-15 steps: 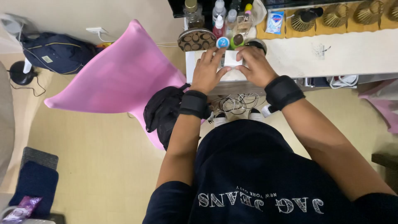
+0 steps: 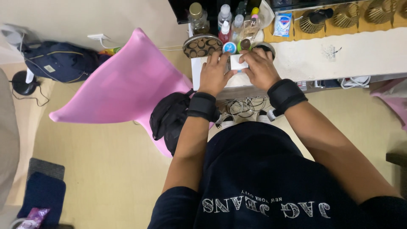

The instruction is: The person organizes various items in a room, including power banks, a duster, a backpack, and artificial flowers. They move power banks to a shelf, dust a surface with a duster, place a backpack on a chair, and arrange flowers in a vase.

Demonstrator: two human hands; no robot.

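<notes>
Both hands are on a small white box at the near edge of the white table: the left hand grips its left side, the right hand curls over its right. Bottles stand just behind, a pink chair sits left.

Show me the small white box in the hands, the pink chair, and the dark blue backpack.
small white box [image 2: 238, 62], head view, on its top face between the hands.
pink chair [image 2: 127, 87], head view, middle of its backrest.
dark blue backpack [image 2: 59, 61], head view, its front panel.
</notes>
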